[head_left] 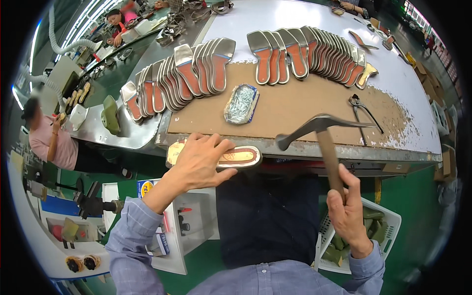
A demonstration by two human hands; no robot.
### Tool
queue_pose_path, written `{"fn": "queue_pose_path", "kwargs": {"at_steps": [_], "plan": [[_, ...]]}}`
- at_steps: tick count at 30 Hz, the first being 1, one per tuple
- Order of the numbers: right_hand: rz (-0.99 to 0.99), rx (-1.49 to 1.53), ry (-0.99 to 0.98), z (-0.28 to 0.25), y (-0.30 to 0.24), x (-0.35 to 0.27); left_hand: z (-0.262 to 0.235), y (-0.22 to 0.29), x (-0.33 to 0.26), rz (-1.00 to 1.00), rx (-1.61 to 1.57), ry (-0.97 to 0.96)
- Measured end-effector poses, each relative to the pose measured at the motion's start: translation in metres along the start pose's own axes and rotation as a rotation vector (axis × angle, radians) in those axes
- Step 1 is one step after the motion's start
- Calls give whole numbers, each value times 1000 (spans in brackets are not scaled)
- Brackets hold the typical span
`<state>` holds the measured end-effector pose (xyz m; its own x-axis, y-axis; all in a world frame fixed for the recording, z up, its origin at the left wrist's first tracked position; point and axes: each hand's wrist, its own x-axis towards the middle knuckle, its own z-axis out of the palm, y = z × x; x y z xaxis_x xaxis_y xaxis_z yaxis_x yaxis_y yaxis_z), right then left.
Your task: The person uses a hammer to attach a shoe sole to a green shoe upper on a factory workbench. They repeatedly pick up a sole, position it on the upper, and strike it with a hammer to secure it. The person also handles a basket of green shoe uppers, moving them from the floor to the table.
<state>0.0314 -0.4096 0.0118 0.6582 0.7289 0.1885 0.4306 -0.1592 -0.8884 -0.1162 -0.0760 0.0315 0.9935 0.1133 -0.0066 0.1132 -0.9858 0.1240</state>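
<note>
My left hand (200,160) is closed over a cream shoe insole (241,156) with a dark red outline at the workbench's near edge; its middle is hidden under my fingers. To the right, my right hand (348,209) grips the wooden handle of a hammer (326,152). The dark metal head is raised over the bench edge, apart from the insole. Beyond my left hand, a small blue-edged box (241,104) full of tiny nails lies on the brown board. Pincers (363,113) with dark handles lie behind the hammer head, partly covered by it.
Silver-rimmed, reddish insoles stand in two curved rows, left (184,73) and right (305,54), along the brown board (295,105). A white crate (391,236) of green pieces sits low right. An open white drawer (196,221) is low left. Co-workers sit at far left.
</note>
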Motion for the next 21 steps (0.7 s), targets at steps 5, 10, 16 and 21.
{"fn": "queue_pose_path", "kwargs": {"at_steps": [5,10,16,21], "plan": [[-159,-113,-109,-8,-28,17,1,-1,-1,-4,-5,-9],[-362,37,150,-19,-48,29,5,-5,-5,14,-12,12],[-170,-291,-175,16,-52,49,1,-3,-1,16,10,-3],[-576,-333,308,-6,-60,53,7,-5,-10,15,16,42]]}}
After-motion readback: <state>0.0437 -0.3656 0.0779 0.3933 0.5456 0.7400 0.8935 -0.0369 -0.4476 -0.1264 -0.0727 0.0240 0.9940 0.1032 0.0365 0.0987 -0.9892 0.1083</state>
